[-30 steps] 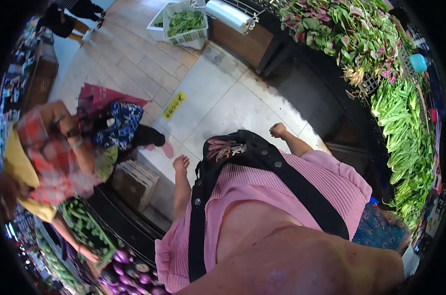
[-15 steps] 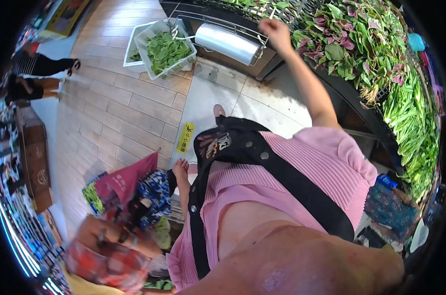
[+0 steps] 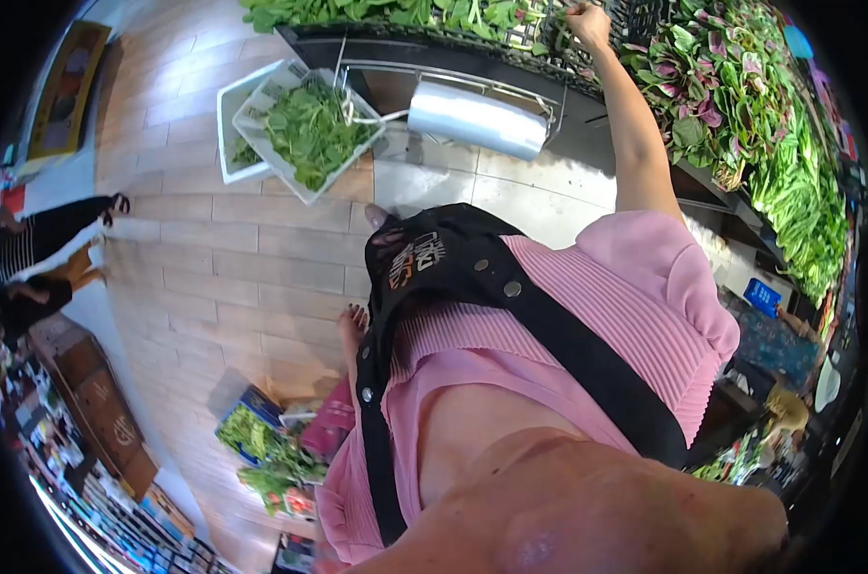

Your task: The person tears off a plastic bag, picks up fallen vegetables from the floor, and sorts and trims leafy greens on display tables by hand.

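My right hand [image 3: 588, 25] reaches forward over the black mesh tray [image 3: 635, 21] of a vegetable stall. Its fingers are curled closed; whatever they hold, if anything, is too small to make out. Loose green leaves [image 3: 534, 27] lie just left of it, and a heap of red-and-green amaranth [image 3: 716, 81] is piled to its right. Low beside my black apron [image 3: 424, 253] hangs my left hand [image 3: 352, 320], partly hidden by the apron. Its dark-nailed fingertips show apart, and nothing is seen in them.
A plastic bag roll [image 3: 477, 120] sits on a wire rack along the stall front. Leafy greens fill a white basket [image 3: 314, 134] on the floor. More vegetables [image 3: 252, 435] lie at lower left. Two people stand far left; a brown wooden cabinet [image 3: 99, 407] is behind them.
My right hand has moved farther in over the stall tray. The view has turned, and the person in red plaid at lower left is out of sight.
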Action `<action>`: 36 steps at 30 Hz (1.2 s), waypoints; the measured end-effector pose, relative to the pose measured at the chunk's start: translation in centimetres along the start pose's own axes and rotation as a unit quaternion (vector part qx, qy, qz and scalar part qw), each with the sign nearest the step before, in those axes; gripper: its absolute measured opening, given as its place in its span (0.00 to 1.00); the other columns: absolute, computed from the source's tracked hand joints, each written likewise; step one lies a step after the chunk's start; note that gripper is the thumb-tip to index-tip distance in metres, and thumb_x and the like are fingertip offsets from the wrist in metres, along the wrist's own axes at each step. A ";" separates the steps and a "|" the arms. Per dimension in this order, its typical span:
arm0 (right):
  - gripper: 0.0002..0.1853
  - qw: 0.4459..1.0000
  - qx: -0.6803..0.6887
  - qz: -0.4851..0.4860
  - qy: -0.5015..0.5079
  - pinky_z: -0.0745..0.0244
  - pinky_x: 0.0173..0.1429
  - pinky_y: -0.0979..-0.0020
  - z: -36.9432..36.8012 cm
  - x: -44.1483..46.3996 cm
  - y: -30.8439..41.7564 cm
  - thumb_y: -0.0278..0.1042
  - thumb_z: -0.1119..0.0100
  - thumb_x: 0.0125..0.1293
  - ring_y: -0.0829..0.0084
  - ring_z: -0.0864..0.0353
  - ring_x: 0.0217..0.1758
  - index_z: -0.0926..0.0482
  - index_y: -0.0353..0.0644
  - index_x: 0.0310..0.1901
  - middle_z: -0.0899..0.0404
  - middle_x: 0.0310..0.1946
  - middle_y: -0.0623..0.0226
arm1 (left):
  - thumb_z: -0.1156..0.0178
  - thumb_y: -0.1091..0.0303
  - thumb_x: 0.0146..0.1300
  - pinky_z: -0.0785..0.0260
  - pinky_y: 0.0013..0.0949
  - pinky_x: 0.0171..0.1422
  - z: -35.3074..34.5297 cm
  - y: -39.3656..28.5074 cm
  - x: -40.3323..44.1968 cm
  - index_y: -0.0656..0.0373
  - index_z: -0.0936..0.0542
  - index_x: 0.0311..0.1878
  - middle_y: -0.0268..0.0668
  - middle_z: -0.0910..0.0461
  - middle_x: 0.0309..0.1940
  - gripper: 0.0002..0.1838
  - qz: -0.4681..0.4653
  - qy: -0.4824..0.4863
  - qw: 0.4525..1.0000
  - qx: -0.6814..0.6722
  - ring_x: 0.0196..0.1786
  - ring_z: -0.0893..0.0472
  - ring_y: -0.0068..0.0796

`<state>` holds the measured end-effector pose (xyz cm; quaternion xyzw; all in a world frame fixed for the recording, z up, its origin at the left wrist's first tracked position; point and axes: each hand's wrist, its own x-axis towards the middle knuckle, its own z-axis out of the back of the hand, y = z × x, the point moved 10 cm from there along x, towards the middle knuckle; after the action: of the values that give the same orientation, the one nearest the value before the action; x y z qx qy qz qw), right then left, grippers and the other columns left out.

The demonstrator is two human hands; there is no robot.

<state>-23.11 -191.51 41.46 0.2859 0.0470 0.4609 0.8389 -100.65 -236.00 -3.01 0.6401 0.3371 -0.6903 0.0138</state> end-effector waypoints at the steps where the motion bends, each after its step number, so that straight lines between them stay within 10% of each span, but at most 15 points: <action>1: 0.13 0.999 0.028 0.013 -0.008 0.24 0.36 0.65 -0.6 0.3 1.7 0.35 0.30 0.48 0.69 0.21 0.27 0.19 0.38 0.34 0.18 0.25 0.60 | 0.52 0.61 0.69 0.27 0.38 0.51 -0.1 -2.9 1.9 0.60 0.33 0.59 0.44 0.26 0.54 0.19 -0.013 0.000 1.000 -0.017 0.54 0.24 0.40; 4: 0.14 0.992 0.115 0.052 -0.025 0.24 0.37 0.66 -6.3 0.8 4.3 0.36 0.32 0.47 0.67 0.20 0.30 0.19 0.37 0.34 0.18 0.25 0.60 | 0.50 0.64 0.69 0.26 0.38 0.49 -3.6 -14.1 2.7 0.59 0.30 0.56 0.44 0.24 0.50 0.15 -0.026 -0.008 0.999 0.034 0.49 0.22 0.39; 8: 0.33 0.976 -0.208 0.063 0.032 0.26 0.52 0.58 -12.6 -1.9 10.8 0.61 0.30 0.45 0.56 0.19 0.45 0.23 0.39 0.44 0.19 0.40 0.54 | 0.47 0.64 0.68 0.26 0.37 0.47 -8.1 -25.8 4.8 0.59 0.28 0.53 0.42 0.22 0.45 0.14 -0.072 0.022 0.996 0.046 0.44 0.21 0.37; 12: 0.19 0.982 -0.113 0.066 0.133 0.25 0.48 0.64 -15.0 2.2 3.8 0.45 0.29 0.46 0.60 0.19 0.40 0.22 0.41 0.35 0.18 0.32 0.60 | 0.46 0.64 0.68 0.25 0.36 0.46 -10.5 -32.6 5.2 0.59 0.28 0.53 0.42 0.22 0.43 0.14 -0.122 0.050 0.989 0.068 0.44 0.21 0.36; 16: 0.17 0.974 -0.076 0.062 0.203 0.24 0.38 0.64 -5.9 2.6 3.9 0.35 0.31 0.48 0.66 0.20 0.29 0.20 0.34 0.38 0.18 0.26 0.60 | 0.46 0.65 0.68 0.25 0.36 0.45 -10.0 -31.6 6.9 0.59 0.28 0.53 0.41 0.22 0.43 0.13 -0.080 0.043 0.993 0.079 0.44 0.21 0.36; 21: 0.22 0.992 0.033 0.001 0.125 0.25 0.48 0.64 -1.5 0.6 1.7 0.30 0.32 0.51 0.64 0.20 0.42 0.24 0.35 0.49 0.18 0.38 0.56 | 0.47 0.65 0.68 0.24 0.39 0.45 -5.9 -24.2 10.6 0.59 0.28 0.52 0.40 0.22 0.42 0.13 0.004 0.022 0.992 0.125 0.44 0.21 0.38; 25: 0.43 0.972 -0.191 -0.027 0.137 0.35 0.64 0.56 -5.9 -1.5 -0.5 0.39 0.27 0.49 0.45 0.40 0.66 0.41 0.43 0.65 0.48 0.67 0.45 | 0.48 0.64 0.68 0.25 0.41 0.47 -4.5 -20.7 12.6 0.60 0.29 0.54 0.40 0.22 0.41 0.14 0.053 0.081 0.990 0.106 0.45 0.21 0.38; 29: 0.20 0.999 0.006 -0.009 0.038 0.27 0.52 0.60 -1.4 -0.4 0.7 0.31 0.35 0.53 0.57 0.21 0.46 0.22 0.39 0.49 0.20 0.42 0.50 | 0.49 0.64 0.69 0.26 0.41 0.50 -8.5 -24.4 8.8 0.61 0.29 0.56 0.43 0.23 0.44 0.16 -0.002 0.036 0.993 0.112 0.48 0.22 0.40; 34: 0.18 0.968 0.174 0.035 0.176 0.26 0.38 0.72 -1.6 0.5 3.9 0.20 0.43 0.55 0.77 0.23 0.35 0.23 0.40 0.50 0.19 0.34 0.67 | 0.48 0.64 0.68 0.26 0.40 0.52 -15.0 -27.8 7.3 0.62 0.29 0.55 0.45 0.23 0.47 0.16 -0.038 0.045 0.993 0.100 0.50 0.22 0.41; 36: 0.18 0.974 0.012 0.118 0.191 0.26 0.36 0.70 -5.1 -0.6 4.8 0.19 0.44 0.55 0.73 0.22 0.34 0.24 0.38 0.49 0.20 0.37 0.64 | 0.47 0.65 0.68 0.25 0.39 0.50 -17.1 -28.4 6.5 0.62 0.28 0.55 0.44 0.22 0.46 0.16 -0.069 0.048 0.987 0.135 0.48 0.21 0.40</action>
<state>-28.76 -187.74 39.59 0.2059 0.1775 0.6022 0.7506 -99.68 -203.12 4.68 0.6436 0.2846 -0.6973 -0.1363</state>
